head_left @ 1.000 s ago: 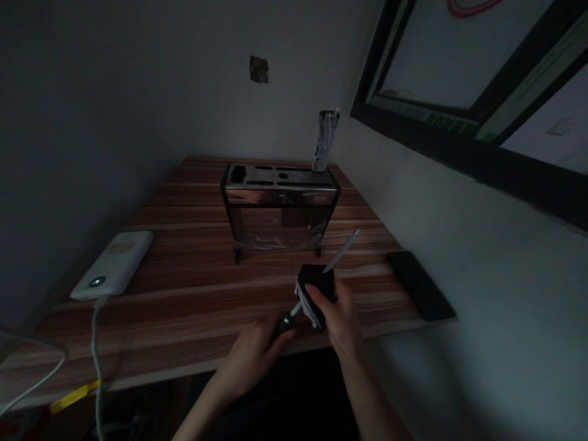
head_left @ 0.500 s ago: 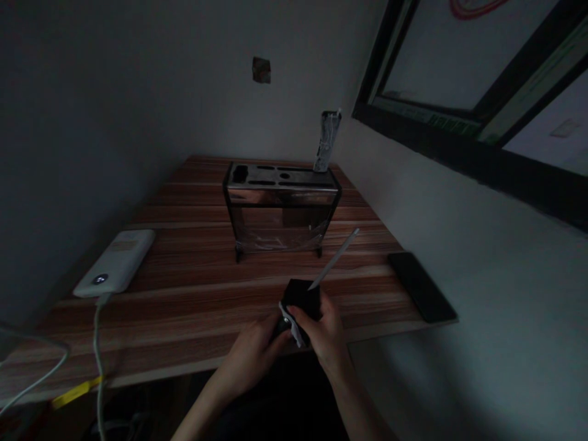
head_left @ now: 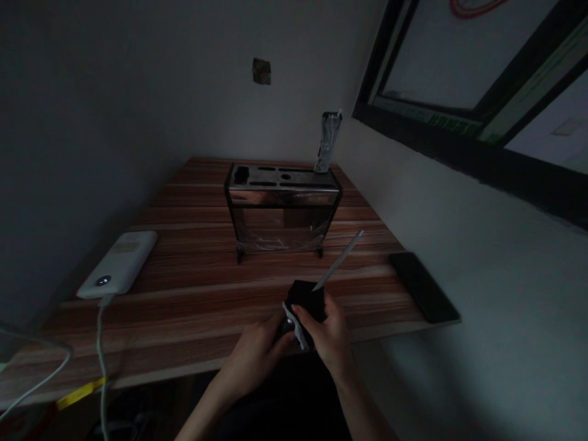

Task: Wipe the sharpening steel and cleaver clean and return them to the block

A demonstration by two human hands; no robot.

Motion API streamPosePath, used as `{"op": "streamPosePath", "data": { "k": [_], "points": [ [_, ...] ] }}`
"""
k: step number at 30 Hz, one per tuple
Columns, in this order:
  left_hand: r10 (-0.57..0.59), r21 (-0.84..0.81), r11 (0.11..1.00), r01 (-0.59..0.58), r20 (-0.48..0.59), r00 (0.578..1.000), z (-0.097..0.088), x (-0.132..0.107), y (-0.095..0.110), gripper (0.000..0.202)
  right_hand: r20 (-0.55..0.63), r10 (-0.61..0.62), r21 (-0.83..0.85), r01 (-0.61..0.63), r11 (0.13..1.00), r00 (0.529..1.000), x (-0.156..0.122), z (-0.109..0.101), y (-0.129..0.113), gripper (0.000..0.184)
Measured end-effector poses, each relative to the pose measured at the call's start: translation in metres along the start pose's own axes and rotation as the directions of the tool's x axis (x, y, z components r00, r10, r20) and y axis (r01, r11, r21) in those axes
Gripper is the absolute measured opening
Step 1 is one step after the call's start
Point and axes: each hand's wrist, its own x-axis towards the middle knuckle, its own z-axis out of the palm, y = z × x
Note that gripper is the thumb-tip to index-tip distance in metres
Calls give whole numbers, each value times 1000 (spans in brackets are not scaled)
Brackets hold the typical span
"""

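Note:
My left hand [head_left: 255, 355] is closed round the dark handle of a knife at the table's front edge. The thin pale knife blade [head_left: 339, 260] points up and to the right, away from me. My right hand [head_left: 327, 337] grips a black cloth [head_left: 307, 296] folded over the blade close to the handle. Behind the hands stands a metal knife holder [head_left: 281, 208] with slots in its top and a clear front. A plastic-wrapped handle [head_left: 327, 141] sticks up from its right end.
A wooden table [head_left: 193, 288] fills the corner between two walls. A white power bank [head_left: 119, 263] with cables lies at the left. A black phone [head_left: 422, 285] lies at the right edge. A dark-framed window [head_left: 459, 135] is on the right wall.
The cloth in my right hand has slid down the blade toward the handle, then shifted slightly back. More of the blade shows now. My left hand has held steady.

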Motion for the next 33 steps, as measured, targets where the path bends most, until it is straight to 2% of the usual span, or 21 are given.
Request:
{"op": "streamPosePath", "data": {
  "k": [14,22,33],
  "points": [
    [25,-15,1000,-24,8,1000,-1,-1,-2,30,-63,19,84,-13,996,998,10,-14,-6,27],
    [9,-5,1000,-9,12,1000,-3,-2,-1,33,12,34,223,-36,974,999,29,-21,-23,29],
    [-49,9,999,49,18,999,-1,-2,-2,29,-154,-96,234,131,963,983,64,-39,-47,23]
  ]
}}
